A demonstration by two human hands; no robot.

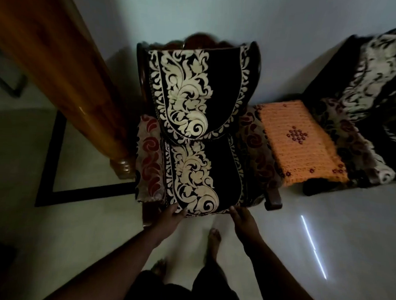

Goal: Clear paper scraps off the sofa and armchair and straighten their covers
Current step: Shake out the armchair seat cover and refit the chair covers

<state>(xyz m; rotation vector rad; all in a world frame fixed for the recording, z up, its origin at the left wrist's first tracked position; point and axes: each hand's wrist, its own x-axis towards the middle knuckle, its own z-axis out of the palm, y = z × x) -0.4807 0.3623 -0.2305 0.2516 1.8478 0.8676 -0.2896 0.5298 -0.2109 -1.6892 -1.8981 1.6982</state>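
Black cover (199,136) with cream scrollwork draped over armchair (272,197), back and seat. Left hand (171,218) at cover's front hem, fingers on edge; pinch or plain touch, cannot tell. Right hand (241,218) fingers straight, tips at hem. Wooden door (60,77) close on left. Orange crochet mat (298,140) on stand between armchair and sofa (363,92). Bare feet on pale floor (324,221).

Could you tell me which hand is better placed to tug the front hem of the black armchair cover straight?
Probably the left hand: its fingers already curl at the front hem of the black velvet armchair cover with cream scrollwork. The right hand lies flat, fingertips only reaching the hem.
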